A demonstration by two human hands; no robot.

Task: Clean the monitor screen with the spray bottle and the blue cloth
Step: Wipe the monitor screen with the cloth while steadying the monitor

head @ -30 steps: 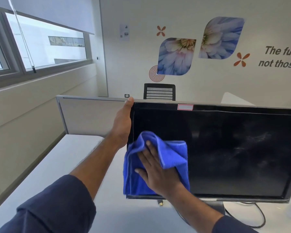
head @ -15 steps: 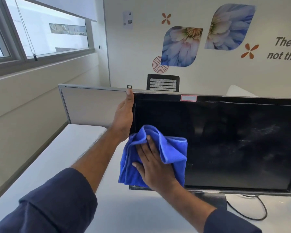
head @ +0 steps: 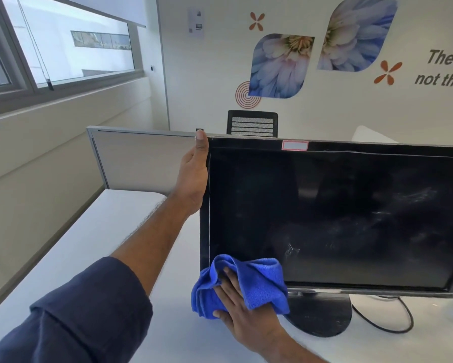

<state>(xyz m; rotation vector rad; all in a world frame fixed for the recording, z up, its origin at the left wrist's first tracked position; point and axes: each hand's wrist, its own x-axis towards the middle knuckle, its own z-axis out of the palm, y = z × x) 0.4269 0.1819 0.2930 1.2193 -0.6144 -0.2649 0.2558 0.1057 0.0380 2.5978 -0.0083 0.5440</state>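
A white desk (head: 94, 247) carries the monitor (head: 351, 210), which stands on a round black base (head: 322, 317) with a black cable (head: 393, 324) looping out to the right of it. Behind the monitor runs a grey partition (head: 141, 158), and past that the top of a black chair (head: 252, 123) shows against a wall with flower pictures (head: 280, 65). A window (head: 63, 45) fills the upper left.

The left hand (head: 195, 176) grips the monitor's upper left edge, thumb lying up the front of the frame; its fingers seem to wrap behind, out of view. The right hand (head: 242, 305) presses the bunched blue cloth (head: 257, 284) with straight, spread fingers against the screen's lower left corner, the cloth spilling over the bottom frame. Faint smears mark the dark screen further right. The spray bottle is out of sight.
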